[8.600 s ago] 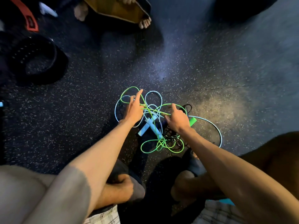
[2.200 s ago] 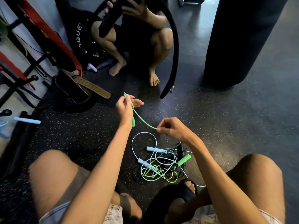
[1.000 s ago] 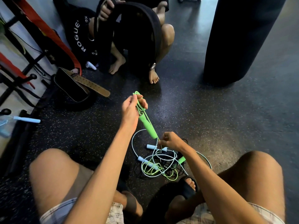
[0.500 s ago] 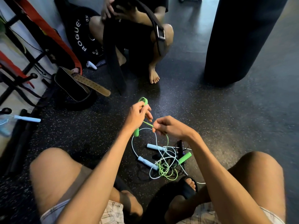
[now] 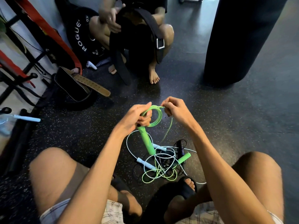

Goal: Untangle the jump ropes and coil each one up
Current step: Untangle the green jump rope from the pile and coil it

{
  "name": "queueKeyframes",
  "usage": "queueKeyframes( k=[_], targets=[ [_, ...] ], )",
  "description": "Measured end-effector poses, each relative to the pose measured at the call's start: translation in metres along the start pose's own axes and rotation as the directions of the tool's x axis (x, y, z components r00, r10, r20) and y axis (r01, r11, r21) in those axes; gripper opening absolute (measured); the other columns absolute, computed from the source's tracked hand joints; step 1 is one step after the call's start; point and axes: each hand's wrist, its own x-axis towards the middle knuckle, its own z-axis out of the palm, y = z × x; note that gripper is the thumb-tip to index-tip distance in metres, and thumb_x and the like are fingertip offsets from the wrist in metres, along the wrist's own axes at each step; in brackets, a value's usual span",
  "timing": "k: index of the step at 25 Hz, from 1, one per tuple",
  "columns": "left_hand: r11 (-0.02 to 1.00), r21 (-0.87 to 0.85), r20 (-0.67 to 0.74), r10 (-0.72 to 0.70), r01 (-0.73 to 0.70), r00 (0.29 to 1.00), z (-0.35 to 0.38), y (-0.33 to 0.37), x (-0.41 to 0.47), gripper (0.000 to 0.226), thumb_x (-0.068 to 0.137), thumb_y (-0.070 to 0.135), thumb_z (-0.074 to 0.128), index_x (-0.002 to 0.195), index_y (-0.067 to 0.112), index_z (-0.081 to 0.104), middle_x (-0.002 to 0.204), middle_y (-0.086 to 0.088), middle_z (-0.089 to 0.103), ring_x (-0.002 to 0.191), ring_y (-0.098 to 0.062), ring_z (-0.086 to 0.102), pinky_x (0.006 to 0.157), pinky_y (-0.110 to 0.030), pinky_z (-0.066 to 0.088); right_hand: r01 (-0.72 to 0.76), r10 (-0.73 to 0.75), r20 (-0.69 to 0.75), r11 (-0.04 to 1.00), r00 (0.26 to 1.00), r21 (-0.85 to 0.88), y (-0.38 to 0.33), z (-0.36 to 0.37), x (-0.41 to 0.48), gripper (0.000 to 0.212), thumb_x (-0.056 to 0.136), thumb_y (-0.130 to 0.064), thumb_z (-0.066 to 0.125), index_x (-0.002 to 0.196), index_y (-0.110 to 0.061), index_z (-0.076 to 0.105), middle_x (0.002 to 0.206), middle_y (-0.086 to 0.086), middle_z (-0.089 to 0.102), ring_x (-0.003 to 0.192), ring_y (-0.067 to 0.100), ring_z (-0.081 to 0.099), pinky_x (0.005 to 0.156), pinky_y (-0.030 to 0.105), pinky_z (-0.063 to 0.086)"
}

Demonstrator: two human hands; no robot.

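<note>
The left hand [image 5: 135, 118] has its fingers curled round the gathered turns of the bright green plastic jump rope [image 5: 159, 116], and that rope's green foam handle [image 5: 146, 140] hangs below the fist; the right hand [image 5: 177, 110] pinches the top of the same small coil between thumb and fingertips, with the other fingers folded; both are raised above the black speckled rubber floor [image 5: 226, 126].

The likely trouble starts at the left grip; the cord looks springy, so a loose hold could let the turns pop open and undo the coil; the dangling handle may swing and twist the loops. On the right, the free green strand [image 5: 168, 131] runs down into the tangled pile of cords [image 5: 159, 167] between the feet, where it appears laced through the others; hauling on it would probably cinch a knot or drag the whole heap, so it wants feeding out gently.

Counted left to right: one pale blue handle [image 5: 27, 118] lying apart by the rack; two pale blue handles [image 5: 145, 164] in the pile on a whitish cord; two green handles, one hanging and the second [image 5: 184, 158] on the floor; one black handle [image 5: 180, 145] that I can make out; three cord colours in the heap.
</note>
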Motion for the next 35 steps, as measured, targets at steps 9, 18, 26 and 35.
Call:
queueKeyframes(
  k=[9,18,26,35],
  targets=[
    [0.876,-0.452,-0.091,0.142,-0.168,0.986,-0.007,0.004,0.005,0.033,0.106,0.026,0.029,0.082,0.012,0.047,0.05,0.009,0.027,0.044,-0.007,0.021,0.052,-0.023,0.028,-0.304,0.333,0.173,0.937,0.927,-0.174,0.086,0.021,-0.041,0.016,0.092,0.009,0.045,0.095,-0.004,0.053,0.077,0.01,0.064,0.062,0.014,0.058,0.059,0.021,0.048],
    [0.97,-0.048,-0.469,0.189,-0.239,0.863,-0.006,-0.019,0.017,0.021,0.104,0.008,0.038,0.088,0.006,0.052,0.063,-0.004,0.06,0.055,-0.015,0.059,0.063,-0.026,0.052,-0.229,0.299,0.25,0.934,0.921,-0.275,0.112,0.03,-0.054,0.009,0.094,-0.007,0.063,0.088,-0.002,0.058,0.086,0.023,0.073,0.073,0.027,0.068,0.074,0.046,0.056],
    [0.871,0.485,-0.407,0.301,-0.076,0.862,-0.017,-0.049,0.023,0.016,0.102,0.01,0.042,0.09,0.004,0.052,0.069,-0.011,0.071,0.063,-0.024,0.071,0.073,-0.038,0.057,0.018,0.116,0.405,0.949,0.907,-0.314,0.062,0.03,-0.047,0.017,0.099,-0.002,0.05,0.088,0.001,0.062,0.07,0.006,0.065,0.052,0.006,0.057,0.053,0.014,0.045],
    [0.899,0.429,-0.224,0.012,0.088,0.974,-0.006,-0.038,0.004,0.02,0.1,0.011,0.05,0.09,-0.002,0.062,0.066,-0.01,0.064,0.05,-0.01,0.062,0.054,-0.02,0.049,0.105,-0.012,0.372,0.967,0.928,-0.231,0.007,0.016,-0.03,0.026,0.101,-0.005,0.048,0.079,-0.007,0.063,0.059,-0.008,0.052,0.049,0.001,0.043,0.05,0.015,0.036]
  ],
)
